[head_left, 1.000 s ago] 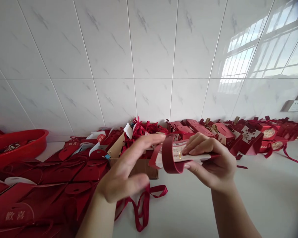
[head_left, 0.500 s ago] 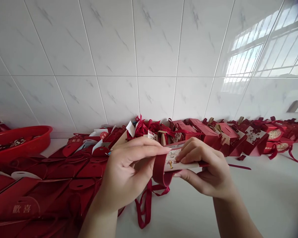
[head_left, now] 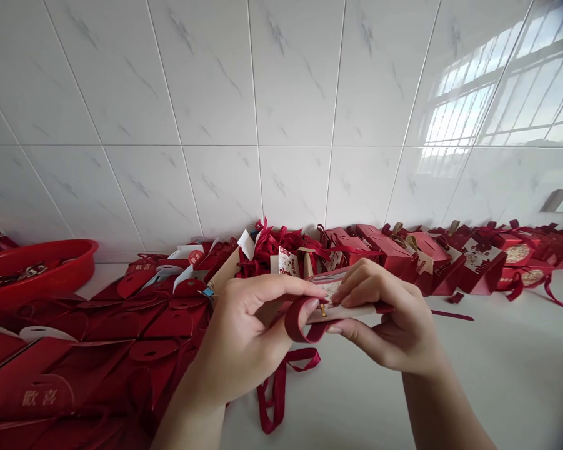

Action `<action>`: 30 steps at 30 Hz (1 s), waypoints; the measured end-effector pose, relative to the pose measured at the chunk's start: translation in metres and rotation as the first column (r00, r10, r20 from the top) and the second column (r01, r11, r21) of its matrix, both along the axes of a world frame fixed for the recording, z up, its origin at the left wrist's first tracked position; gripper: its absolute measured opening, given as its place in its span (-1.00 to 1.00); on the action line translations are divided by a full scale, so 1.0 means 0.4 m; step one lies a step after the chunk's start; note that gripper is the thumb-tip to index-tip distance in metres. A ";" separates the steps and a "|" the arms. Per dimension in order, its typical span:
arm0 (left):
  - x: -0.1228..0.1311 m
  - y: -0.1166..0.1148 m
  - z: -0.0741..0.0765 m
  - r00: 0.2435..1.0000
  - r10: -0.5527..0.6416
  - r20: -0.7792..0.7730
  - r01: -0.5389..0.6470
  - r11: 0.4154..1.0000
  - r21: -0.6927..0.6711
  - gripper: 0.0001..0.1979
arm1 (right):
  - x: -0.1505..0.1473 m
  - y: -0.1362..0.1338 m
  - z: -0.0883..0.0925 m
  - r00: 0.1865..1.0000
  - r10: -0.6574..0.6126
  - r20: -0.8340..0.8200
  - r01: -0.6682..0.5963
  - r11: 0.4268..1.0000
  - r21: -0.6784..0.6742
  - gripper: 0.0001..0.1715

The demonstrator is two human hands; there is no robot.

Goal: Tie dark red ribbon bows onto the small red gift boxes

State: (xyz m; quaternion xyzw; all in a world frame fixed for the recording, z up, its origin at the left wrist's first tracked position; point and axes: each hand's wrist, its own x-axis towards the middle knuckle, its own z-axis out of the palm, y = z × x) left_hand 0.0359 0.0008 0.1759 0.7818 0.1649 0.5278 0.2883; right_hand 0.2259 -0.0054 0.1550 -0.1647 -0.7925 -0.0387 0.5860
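Note:
Level in front of me, a small red and cream gift box point(head_left: 353, 314) with a printed face is in my right hand point(head_left: 393, 319). My right fingers press on its top and the thumb sits beneath it, so the hand is closed. A wide dark red strap point(head_left: 293, 326) curls in a loop at the box's left end. My left hand point(head_left: 248, 337) pinches that strap between thumb and fingertips, over a small gold-coloured piece point(head_left: 323, 310). Below, a loose dark red ribbon point(head_left: 272, 403) lies in loops on the white table point(head_left: 347, 400). My fingers hide part of the box.
Flat red boxes point(head_left: 98, 331) cover the table's left side. A red plastic basin point(head_left: 42, 275) with small items stands behind them. Along the tiled wall point(head_left: 290, 94), a heap of red ribbons point(head_left: 283, 240) and a row of upright red boxes point(head_left: 478, 262) stretch right.
My left thumb has moved up and in, pressing on the strap, which now curls into a tighter loop. The right hand and box have hardly moved.

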 end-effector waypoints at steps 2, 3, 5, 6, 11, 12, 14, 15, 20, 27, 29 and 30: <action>-0.003 -0.003 0.005 1.000 0.007 -0.022 -0.007 1.000 0.007 -0.77 | 0.000 0.000 0.000 1.000 0.012 -0.004 -0.012 1.000 -0.004 -0.80; -0.005 -0.006 0.007 0.999 0.010 -0.035 -0.009 1.000 0.011 -0.79 | 0.000 0.001 0.000 1.000 0.017 -0.006 -0.017 1.000 -0.007 -0.79; -0.007 -0.011 0.012 0.998 0.020 -0.063 -0.018 0.999 0.030 -0.81 | 0.000 0.001 0.001 1.000 0.024 -0.010 -0.024 1.000 -0.013 -0.78; -0.008 -0.014 0.015 0.997 0.026 -0.075 -0.022 0.999 0.045 -0.82 | 0.001 0.002 0.001 1.000 0.026 -0.010 -0.026 1.000 -0.016 -0.77; -0.011 -0.020 0.021 0.992 0.035 -0.123 -0.024 0.995 0.092 -0.81 | 0.001 0.005 -0.002 0.999 0.035 -0.013 -0.036 0.999 -0.023 -0.77; -0.013 -0.020 0.020 0.991 0.028 -0.132 -0.016 0.996 0.090 -0.81 | 0.001 0.005 -0.002 0.999 0.032 -0.016 -0.032 0.999 -0.018 -0.78; -0.018 -0.019 0.014 0.992 -0.006 -0.128 0.012 0.999 0.049 -0.81 | 0.001 0.005 -0.004 0.999 0.023 -0.039 -0.023 1.000 0.005 -0.79; -0.021 -0.017 0.011 0.992 -0.037 -0.119 0.039 0.999 0.013 -0.79 | 0.001 0.005 -0.004 0.998 0.022 -0.057 -0.021 1.000 0.023 -0.79; -0.026 0.006 -0.004 0.972 -0.211 -0.105 0.208 0.977 -0.038 -0.71 | -0.001 0.007 -0.006 0.990 0.065 -0.125 -0.044 0.986 0.158 -0.79; 0.023 0.043 -0.008 0.971 -0.226 0.075 0.200 0.945 0.258 -0.79 | -0.002 0.011 -0.012 0.972 0.091 -0.218 -0.069 0.992 0.108 -0.75; 0.028 0.046 -0.012 0.977 -0.195 0.088 0.164 0.947 0.278 -0.77 | 0.002 0.007 -0.007 0.979 0.067 -0.192 -0.063 0.998 0.024 -0.74; 0.028 0.047 -0.014 0.980 -0.179 0.085 0.148 0.945 0.290 -0.76 | 0.004 0.004 -0.003 0.984 0.055 -0.167 -0.060 0.998 -0.024 -0.75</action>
